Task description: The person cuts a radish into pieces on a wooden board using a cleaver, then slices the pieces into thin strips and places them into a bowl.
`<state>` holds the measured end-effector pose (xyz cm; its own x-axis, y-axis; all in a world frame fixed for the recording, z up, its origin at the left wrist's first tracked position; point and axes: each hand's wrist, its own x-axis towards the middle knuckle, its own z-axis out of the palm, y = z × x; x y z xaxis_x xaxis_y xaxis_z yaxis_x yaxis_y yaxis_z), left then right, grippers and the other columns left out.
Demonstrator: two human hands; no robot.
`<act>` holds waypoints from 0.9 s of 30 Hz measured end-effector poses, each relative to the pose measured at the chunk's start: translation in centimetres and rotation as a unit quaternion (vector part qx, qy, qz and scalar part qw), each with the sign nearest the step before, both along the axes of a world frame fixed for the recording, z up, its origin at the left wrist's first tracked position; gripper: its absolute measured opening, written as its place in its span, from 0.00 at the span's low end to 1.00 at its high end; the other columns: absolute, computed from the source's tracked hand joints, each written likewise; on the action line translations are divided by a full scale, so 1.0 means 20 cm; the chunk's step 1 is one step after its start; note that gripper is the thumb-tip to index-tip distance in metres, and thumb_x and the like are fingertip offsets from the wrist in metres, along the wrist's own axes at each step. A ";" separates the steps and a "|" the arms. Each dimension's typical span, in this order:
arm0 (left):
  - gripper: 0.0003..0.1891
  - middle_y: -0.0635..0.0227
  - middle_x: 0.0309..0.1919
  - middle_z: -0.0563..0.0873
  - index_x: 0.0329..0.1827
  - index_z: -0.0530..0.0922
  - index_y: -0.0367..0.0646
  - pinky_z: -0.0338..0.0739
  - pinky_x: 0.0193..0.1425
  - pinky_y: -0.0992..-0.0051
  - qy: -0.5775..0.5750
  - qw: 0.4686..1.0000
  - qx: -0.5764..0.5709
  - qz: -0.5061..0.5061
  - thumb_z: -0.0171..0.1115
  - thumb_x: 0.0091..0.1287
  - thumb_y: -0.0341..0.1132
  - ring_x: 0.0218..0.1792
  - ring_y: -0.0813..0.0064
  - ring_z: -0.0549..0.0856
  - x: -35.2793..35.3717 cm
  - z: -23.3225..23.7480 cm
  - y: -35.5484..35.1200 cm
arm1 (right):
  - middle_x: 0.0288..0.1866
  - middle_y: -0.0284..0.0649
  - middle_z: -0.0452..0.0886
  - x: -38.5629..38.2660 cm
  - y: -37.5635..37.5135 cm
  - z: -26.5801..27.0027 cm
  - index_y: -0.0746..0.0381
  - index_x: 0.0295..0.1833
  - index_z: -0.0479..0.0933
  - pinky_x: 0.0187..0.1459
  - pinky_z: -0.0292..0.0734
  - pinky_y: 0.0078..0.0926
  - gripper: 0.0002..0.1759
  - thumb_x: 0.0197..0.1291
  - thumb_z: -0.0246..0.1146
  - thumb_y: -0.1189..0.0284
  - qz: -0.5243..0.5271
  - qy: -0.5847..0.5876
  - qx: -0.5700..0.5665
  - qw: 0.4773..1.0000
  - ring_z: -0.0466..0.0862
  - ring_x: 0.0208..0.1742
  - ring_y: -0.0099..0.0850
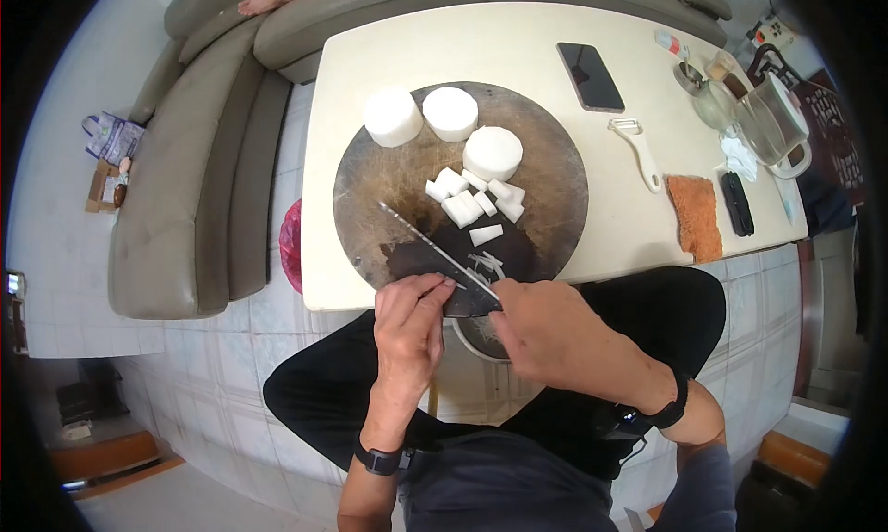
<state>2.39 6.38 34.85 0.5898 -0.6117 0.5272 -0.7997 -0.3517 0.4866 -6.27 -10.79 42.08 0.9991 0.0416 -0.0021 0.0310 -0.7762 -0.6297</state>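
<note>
My right hand (555,333) is closed round the handle of a kitchen knife (435,247). Its blade points up and left across the round wooden cutting board (365,176). My left hand (407,324) lies at the board's near edge with bent fingers, pinching a small piece of white radish (459,285) beside the blade. Thin radish strips (487,265) lie just beyond the knife, on the dark wet part of the board. Several short radish chunks (462,206) sit behind them. Three thick peeled radish rounds (493,153) stand near the far side.
A metal bowl (481,340) with shreds sits below the board's near edge, between the knees. On the cream table (620,227) are a phone (590,76), a peeler (636,153), an orange cloth (696,219), a black case (737,204) and a clear pitcher (772,125). A sofa (190,180) stands left.
</note>
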 end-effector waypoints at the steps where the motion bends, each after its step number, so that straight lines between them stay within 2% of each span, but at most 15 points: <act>1: 0.16 0.61 0.41 0.84 0.42 0.85 0.36 0.75 0.52 0.66 0.036 0.999 -0.033 0.019 0.68 0.49 0.16 0.43 0.60 0.83 -0.01 -0.02 0.00 | 0.24 0.55 0.80 0.00 0.00 0.01 0.69 0.34 0.71 0.32 0.77 0.45 0.07 0.53 0.61 0.77 -0.016 0.015 0.000 1.000 0.83 0.28 0.53; 2: 0.15 0.61 0.41 0.84 0.43 0.85 0.36 0.75 0.52 0.66 0.071 0.994 -0.067 0.038 0.69 0.51 0.16 0.43 0.60 0.83 -0.01 -0.03 0.00 | 0.24 0.55 0.80 -0.01 -0.01 0.01 0.69 0.34 0.71 0.32 0.77 0.45 0.07 0.53 0.61 0.77 -0.014 0.013 -0.001 1.000 0.83 0.28 0.53; 6: 0.14 0.60 0.42 0.84 0.44 0.85 0.36 0.75 0.51 0.66 0.070 0.991 -0.088 0.077 0.71 0.53 0.18 0.43 0.60 0.82 -0.02 -0.03 0.00 | 0.22 0.55 0.78 -0.03 -0.04 0.01 0.69 0.35 0.72 0.32 0.76 0.47 0.09 0.60 0.61 0.74 -0.041 -0.005 0.032 0.999 0.82 0.28 0.54; 8: 0.15 0.60 0.41 0.83 0.44 0.85 0.37 0.73 0.50 0.66 0.044 0.993 -0.061 0.092 0.74 0.51 0.22 0.43 0.62 0.82 -0.02 -0.01 0.02 | 0.22 0.55 0.78 -0.05 -0.04 0.00 0.69 0.36 0.72 0.32 0.76 0.47 0.09 0.62 0.61 0.73 -0.042 -0.021 0.037 0.998 0.82 0.28 0.54; 12: 0.13 0.59 0.40 0.84 0.42 0.85 0.36 0.74 0.50 0.68 0.053 0.991 -0.020 0.118 0.75 0.52 0.23 0.43 0.61 0.82 -0.03 0.05 0.00 | 0.22 0.56 0.77 -0.06 -0.02 0.00 0.69 0.36 0.71 0.33 0.75 0.49 0.09 0.60 0.61 0.74 -0.017 0.016 0.088 0.996 0.81 0.28 0.56; 14: 0.12 0.60 0.38 0.83 0.40 0.84 0.37 0.72 0.49 0.67 0.052 0.991 -0.001 0.122 0.74 0.52 0.23 0.42 0.61 0.81 -0.03 0.06 -0.02 | 0.23 0.56 0.77 -0.06 0.00 -0.01 0.69 0.36 0.71 0.33 0.75 0.49 0.09 0.60 0.62 0.74 -0.016 0.023 0.093 0.995 0.81 0.28 0.56; 17: 0.10 0.63 0.38 0.81 0.39 0.84 0.37 0.69 0.47 0.67 0.062 0.991 -0.006 0.122 0.72 0.54 0.24 0.41 0.63 0.80 -0.01 0.03 -0.02 | 0.23 0.57 0.77 -0.06 0.01 -0.02 0.69 0.36 0.71 0.34 0.75 0.49 0.09 0.60 0.61 0.74 -0.020 -0.008 0.079 0.997 0.81 0.29 0.56; 24: 0.07 0.64 0.38 0.81 0.37 0.83 0.37 0.69 0.48 0.68 0.048 0.992 -0.019 0.114 0.68 0.57 0.21 0.41 0.63 0.79 0.01 0.04 -0.04 | 0.24 0.57 0.78 -0.04 -0.01 0.01 0.69 0.35 0.71 0.34 0.74 0.50 0.09 0.61 0.61 0.73 -0.054 0.025 0.069 0.996 0.81 0.30 0.57; 27: 0.06 0.64 0.37 0.81 0.37 0.83 0.38 0.68 0.48 0.67 0.049 0.994 0.010 0.098 0.67 0.58 0.21 0.41 0.62 0.79 0.03 0.07 -0.05 | 0.25 0.57 0.78 -0.05 -0.02 0.01 0.69 0.35 0.71 0.34 0.74 0.50 0.10 0.62 0.61 0.73 -0.065 0.027 0.070 0.995 0.81 0.30 0.57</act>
